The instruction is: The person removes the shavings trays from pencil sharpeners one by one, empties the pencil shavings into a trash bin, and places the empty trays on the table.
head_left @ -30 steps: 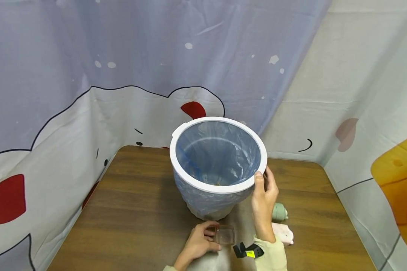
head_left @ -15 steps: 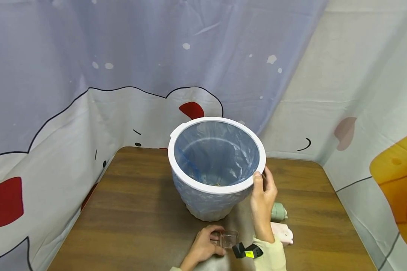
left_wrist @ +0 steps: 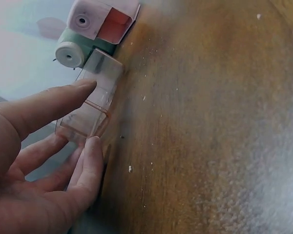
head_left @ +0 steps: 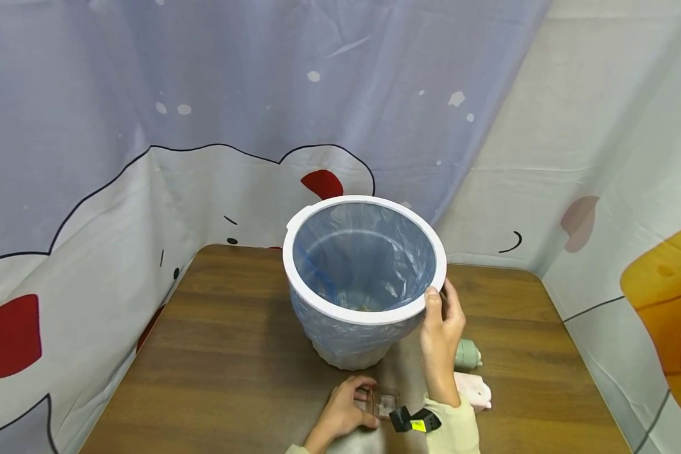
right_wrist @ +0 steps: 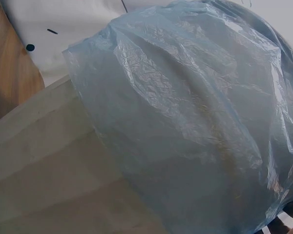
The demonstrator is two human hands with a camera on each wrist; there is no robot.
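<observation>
My left hand [head_left: 338, 411] lies low over the table, thumb and fingers around a small clear plastic box [left_wrist: 83, 119] with a reddish edge. A second clear compartment [left_wrist: 102, 73] shows just beyond in the left wrist view; whether it is part of the same piece I cannot tell. My right hand [head_left: 442, 340] grips the white rim [head_left: 365, 318] of a trash can, thumb on top, fingers underneath. The can leans toward me, lined with a translucent blue bag [right_wrist: 185, 122] that hides its upper wall. Small yellowish bits [head_left: 365, 309] lie at the bottom inside.
Right of my right forearm lie a green pencil sharpener [head_left: 467, 355] and a pink pencil sharpener [head_left: 473, 391], its front opening facing sideways. Pale crumbs [left_wrist: 130, 169] dot the wooden table [head_left: 221, 353]. Printed curtains [head_left: 232, 82] enclose the back and sides.
My left hand has shifted right and slightly nearer with the clear box, whose reddish edges now show more clearly. My right hand and the trash can have stayed in place.
</observation>
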